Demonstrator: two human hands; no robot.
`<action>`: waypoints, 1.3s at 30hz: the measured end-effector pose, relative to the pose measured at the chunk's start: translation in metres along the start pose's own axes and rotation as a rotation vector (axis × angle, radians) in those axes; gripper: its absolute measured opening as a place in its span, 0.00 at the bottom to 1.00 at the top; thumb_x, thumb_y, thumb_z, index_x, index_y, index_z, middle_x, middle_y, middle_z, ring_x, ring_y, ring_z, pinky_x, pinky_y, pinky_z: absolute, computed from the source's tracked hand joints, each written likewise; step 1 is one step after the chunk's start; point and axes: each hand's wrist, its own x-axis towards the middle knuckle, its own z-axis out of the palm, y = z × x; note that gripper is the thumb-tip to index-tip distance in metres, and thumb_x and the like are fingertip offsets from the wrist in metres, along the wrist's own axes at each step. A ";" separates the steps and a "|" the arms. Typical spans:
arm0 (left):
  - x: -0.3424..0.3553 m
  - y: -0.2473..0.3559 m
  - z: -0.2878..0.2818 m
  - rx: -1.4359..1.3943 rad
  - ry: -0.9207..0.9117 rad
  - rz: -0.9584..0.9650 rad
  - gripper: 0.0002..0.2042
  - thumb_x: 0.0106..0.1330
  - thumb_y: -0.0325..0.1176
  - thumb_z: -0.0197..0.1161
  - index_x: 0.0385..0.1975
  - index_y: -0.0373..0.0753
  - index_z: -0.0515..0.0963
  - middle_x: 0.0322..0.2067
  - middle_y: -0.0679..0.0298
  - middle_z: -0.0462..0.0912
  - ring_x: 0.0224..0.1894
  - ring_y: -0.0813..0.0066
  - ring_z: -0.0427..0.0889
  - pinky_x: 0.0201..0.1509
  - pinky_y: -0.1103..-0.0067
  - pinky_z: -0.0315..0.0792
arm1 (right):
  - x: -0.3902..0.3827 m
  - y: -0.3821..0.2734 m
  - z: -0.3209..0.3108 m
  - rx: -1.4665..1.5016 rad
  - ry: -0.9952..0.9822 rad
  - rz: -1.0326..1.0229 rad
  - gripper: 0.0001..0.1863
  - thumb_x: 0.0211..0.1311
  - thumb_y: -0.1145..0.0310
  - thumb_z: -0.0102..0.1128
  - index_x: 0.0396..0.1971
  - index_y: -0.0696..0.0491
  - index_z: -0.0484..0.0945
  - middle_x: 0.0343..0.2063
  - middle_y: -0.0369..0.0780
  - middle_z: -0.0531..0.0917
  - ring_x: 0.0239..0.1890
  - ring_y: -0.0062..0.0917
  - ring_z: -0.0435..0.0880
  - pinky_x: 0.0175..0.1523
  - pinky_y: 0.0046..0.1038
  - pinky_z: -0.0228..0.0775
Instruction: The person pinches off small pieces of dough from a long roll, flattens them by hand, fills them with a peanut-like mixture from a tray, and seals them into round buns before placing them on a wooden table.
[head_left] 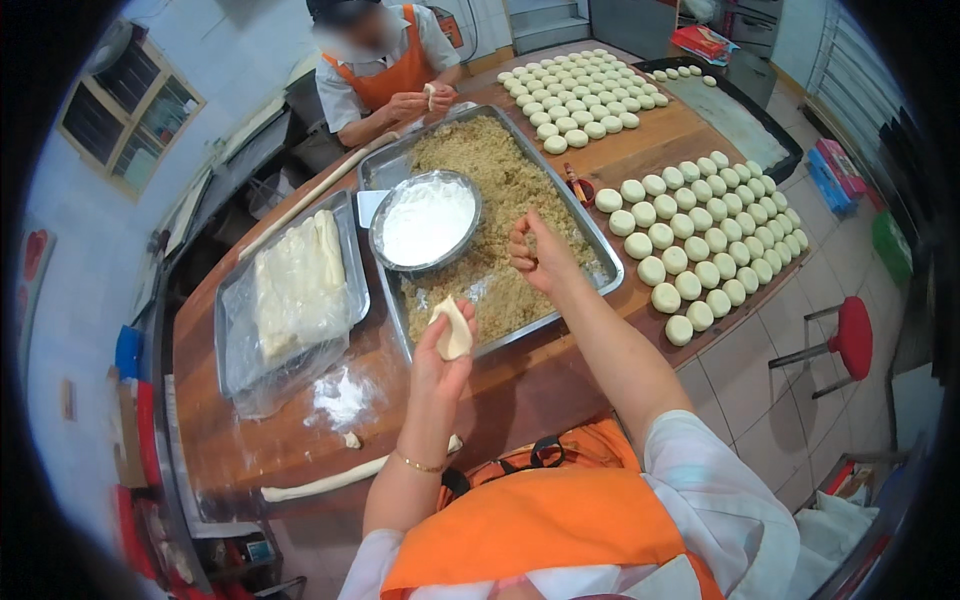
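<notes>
A flattened piece of dough [456, 333] rests in my left hand [437, 368], held between the thumb and fingers above the near edge of a metal tray. Over the right part of that tray [603, 250] is my right hand [541, 256], its fingers curled closed; whatever they may hold is hidden. Crumbly tan filling [478, 150] covers the tray's bottom. A metal bowl of white flour [428, 222] sits on the tray's left side. Below my left hand, a long dough rope [330, 482] lies along the table edge, with a small dough scrap [352, 440] near it.
Rows of round buns stand on the right [690, 250] and at the back [575, 95]. A tray of plastic-covered dough [300, 285] is at left. Across the wooden table [240, 440], a co-worker [385, 75] handles dough. A red stool [853, 338] stands on the floor.
</notes>
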 end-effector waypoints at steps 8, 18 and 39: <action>0.041 -0.018 0.007 0.422 -0.112 0.173 0.14 0.75 0.29 0.52 0.53 0.26 0.71 0.46 0.50 0.81 0.47 0.59 0.84 0.51 0.69 0.80 | -0.001 0.004 0.002 -0.672 -0.114 -0.231 0.16 0.77 0.52 0.44 0.37 0.50 0.69 0.26 0.34 0.73 0.25 0.16 0.71 0.27 0.21 0.61; 0.048 -0.020 0.029 0.186 -0.011 0.182 0.15 0.79 0.37 0.44 0.54 0.33 0.70 0.49 0.60 0.77 0.49 0.66 0.79 0.52 0.68 0.74 | -0.062 0.033 0.048 -1.787 -0.431 -1.036 0.19 0.61 0.72 0.61 0.54 0.51 0.75 0.53 0.46 0.78 0.60 0.38 0.72 0.64 0.44 0.62; 0.040 -0.026 -0.009 0.390 0.017 0.426 0.11 0.77 0.30 0.46 0.50 0.32 0.74 0.40 0.63 0.80 0.39 0.77 0.79 0.43 0.79 0.75 | -0.074 0.079 0.054 -1.643 -0.308 -0.921 0.15 0.55 0.80 0.64 0.44 0.54 0.80 0.35 0.44 0.80 0.36 0.37 0.81 0.41 0.32 0.75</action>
